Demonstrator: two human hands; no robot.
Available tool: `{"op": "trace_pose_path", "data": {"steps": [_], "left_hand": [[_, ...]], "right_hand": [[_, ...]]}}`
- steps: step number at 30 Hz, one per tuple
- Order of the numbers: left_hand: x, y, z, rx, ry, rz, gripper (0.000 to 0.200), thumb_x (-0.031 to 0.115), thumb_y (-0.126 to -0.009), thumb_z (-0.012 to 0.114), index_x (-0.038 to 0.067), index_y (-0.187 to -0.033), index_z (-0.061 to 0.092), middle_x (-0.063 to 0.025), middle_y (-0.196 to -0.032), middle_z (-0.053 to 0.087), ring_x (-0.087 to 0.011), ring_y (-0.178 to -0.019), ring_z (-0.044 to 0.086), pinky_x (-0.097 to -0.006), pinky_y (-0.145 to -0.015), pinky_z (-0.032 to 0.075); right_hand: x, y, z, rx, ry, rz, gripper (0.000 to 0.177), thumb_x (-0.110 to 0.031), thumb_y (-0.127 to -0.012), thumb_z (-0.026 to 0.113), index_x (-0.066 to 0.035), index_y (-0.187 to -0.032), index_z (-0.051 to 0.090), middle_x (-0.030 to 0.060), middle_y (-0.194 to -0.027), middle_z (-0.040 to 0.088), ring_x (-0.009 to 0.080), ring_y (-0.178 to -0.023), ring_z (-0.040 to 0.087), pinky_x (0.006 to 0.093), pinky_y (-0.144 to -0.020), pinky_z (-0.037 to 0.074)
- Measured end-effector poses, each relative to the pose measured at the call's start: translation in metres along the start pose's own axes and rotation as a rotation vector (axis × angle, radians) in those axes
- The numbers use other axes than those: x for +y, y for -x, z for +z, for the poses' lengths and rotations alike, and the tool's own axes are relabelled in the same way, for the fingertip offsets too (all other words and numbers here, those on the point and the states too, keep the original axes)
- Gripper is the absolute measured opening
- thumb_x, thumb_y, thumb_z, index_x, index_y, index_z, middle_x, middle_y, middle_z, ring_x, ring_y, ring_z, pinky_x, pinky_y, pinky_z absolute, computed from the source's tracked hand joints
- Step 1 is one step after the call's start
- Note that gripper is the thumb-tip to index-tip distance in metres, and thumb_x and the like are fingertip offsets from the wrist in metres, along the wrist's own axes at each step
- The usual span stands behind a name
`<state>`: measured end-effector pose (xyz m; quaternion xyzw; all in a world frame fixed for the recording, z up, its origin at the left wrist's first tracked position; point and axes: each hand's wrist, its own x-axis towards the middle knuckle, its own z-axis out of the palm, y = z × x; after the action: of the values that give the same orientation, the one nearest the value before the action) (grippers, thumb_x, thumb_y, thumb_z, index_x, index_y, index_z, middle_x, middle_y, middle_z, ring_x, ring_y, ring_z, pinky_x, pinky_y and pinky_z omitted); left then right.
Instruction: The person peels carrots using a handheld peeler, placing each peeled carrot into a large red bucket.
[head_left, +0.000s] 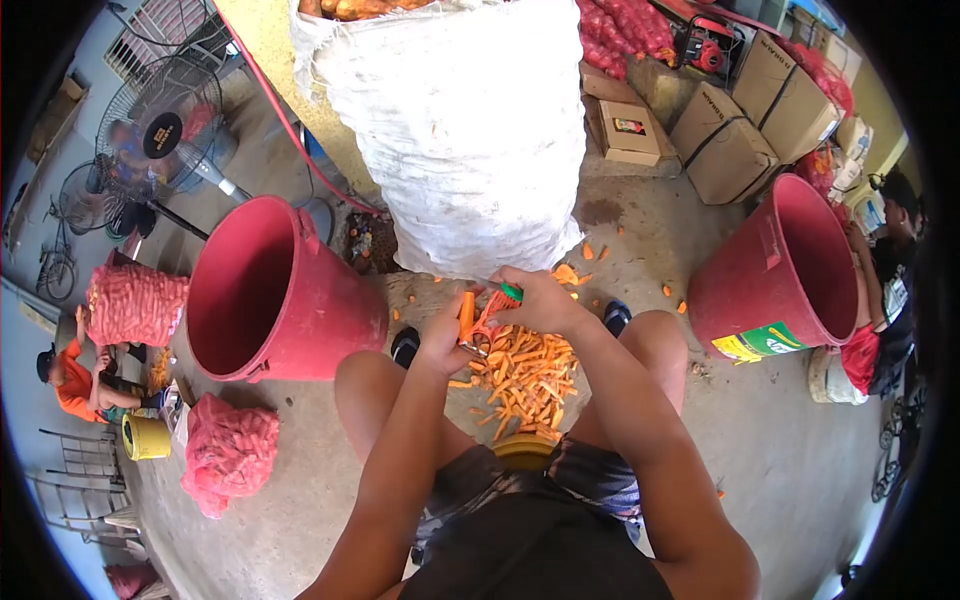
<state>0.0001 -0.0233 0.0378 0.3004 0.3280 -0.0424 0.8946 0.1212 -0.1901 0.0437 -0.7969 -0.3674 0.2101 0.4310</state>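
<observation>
My left hand [442, 335] is closed around an orange carrot [467, 316], which stands up between the fingers. Close by, my right hand [543, 302] grips a knife with a green handle [512, 292]; its thin blade points left toward the carrot. A reddish-orange item [490, 318] shows between the hands, too small to make out. Beneath them, a heap of cut carrot pieces [525, 385] lies on the floor between my legs. Right ahead stands a tall white sack [460, 130], with carrots [365, 9] showing at its top.
Large red bins stand at left [335, 300] and right [720, 285]. A pink mesh bag [232, 450] lies at lower left, below a standing fan [162, 133]. Cardboard boxes [715, 140] sit at upper right. One person [75, 382] sits far left, another [890, 290] far right.
</observation>
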Motion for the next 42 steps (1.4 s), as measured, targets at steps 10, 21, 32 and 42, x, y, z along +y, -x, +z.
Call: {"op": "trace_pose_path", "data": {"steps": [10, 21, 32, 42], "left_hand": [[-0.004, -0.032, -0.039, -0.042, -0.171, 0.033, 0.050, 0.053, -0.113, 0.042, 0.015, -0.140, 0.060, 0.0022, -0.084, 0.055, -0.0105, -0.071, 0.052, -0.0276, -0.062, 0.046], [0.006, -0.033, -0.019, 0.334, 0.101, 0.257, 0.049, 0.066, -0.103, 0.056, 0.017, -0.099, 0.054, -0.0003, -0.077, 0.056, -0.0121, -0.056, 0.049, -0.0263, -0.046, 0.037], [-0.014, -0.042, -0.028, 0.156, -0.112, 0.149, 0.038, 0.043, -0.116, 0.037, 0.013, -0.104, 0.057, -0.0005, -0.079, 0.058, -0.0080, -0.055, 0.042, -0.0256, -0.045, 0.030], [-0.032, -0.039, -0.016, 0.243, 0.020, 0.210, 0.021, 0.017, -0.110, 0.041, 0.011, -0.102, 0.059, -0.0010, -0.078, 0.055, -0.0104, -0.055, 0.045, -0.0273, -0.046, 0.034]], "right_hand": [[0.002, -0.010, -0.028, 0.268, 0.176, 0.228, 0.042, -0.025, -0.088, 0.082, -0.016, -0.125, 0.064, 0.0174, -0.100, 0.075, 0.0364, -0.097, 0.074, 0.0479, -0.082, 0.058], [0.003, 0.002, 0.032, 0.050, 0.340, -0.097, 0.030, -0.019, -0.094, 0.068, -0.009, -0.122, 0.068, 0.0220, -0.106, 0.075, 0.0429, -0.100, 0.072, 0.0525, -0.085, 0.057], [-0.006, -0.006, 0.040, 0.059, 0.331, 0.096, 0.029, -0.013, -0.095, 0.063, -0.005, -0.123, 0.064, 0.0231, -0.112, 0.072, 0.0443, -0.096, 0.072, 0.0536, -0.086, 0.057], [-0.001, -0.009, 0.064, 0.226, 0.716, -0.039, 0.019, -0.015, -0.094, 0.060, -0.003, -0.110, 0.057, 0.0181, -0.102, 0.071, 0.0385, -0.086, 0.075, 0.0507, -0.078, 0.061]]}}
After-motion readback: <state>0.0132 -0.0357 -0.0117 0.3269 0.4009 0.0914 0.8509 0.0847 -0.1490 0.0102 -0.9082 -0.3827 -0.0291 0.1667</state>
